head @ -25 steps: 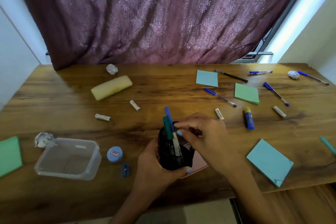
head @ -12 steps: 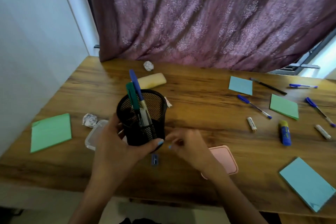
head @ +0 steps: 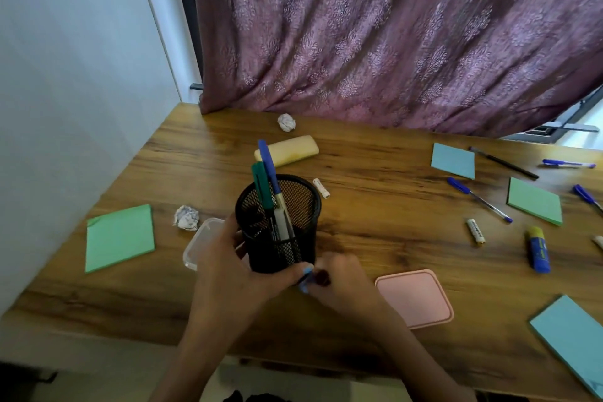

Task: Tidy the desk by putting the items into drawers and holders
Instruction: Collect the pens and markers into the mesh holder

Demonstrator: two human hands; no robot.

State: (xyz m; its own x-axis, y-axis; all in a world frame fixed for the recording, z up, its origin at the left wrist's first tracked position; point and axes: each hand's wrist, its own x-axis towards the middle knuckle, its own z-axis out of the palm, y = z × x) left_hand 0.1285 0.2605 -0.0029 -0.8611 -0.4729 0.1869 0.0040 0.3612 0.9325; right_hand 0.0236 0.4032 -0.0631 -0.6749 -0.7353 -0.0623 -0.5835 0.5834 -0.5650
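Observation:
My left hand (head: 228, 274) grips a black mesh pen holder (head: 284, 248) low on its side and holds it upright near the desk's front. A green pen (head: 261, 186) and a blue pen (head: 269, 163) stand in it. My right hand (head: 346, 287) is just right of the holder's base, fingers curled down onto the desk. Its fingertips pinch a small blue sharpener (head: 304, 285), which is blurred and mostly hidden.
A clear plastic box (head: 199, 245) sits behind my left hand and a pink lid (head: 414, 297) lies right of my right hand. Sticky-note pads (head: 119, 237), crumpled paper (head: 186, 217), a yellow case (head: 290, 150), batteries (head: 475, 231), a glue stick (head: 538, 250) and loose pens (head: 478, 199) lie across the wooden desk (head: 375, 206).
My right hand left the holder's rim and dropped to the desk beside its base, onto the sharpener. My view swung left; my left hand kept hold of the holder.

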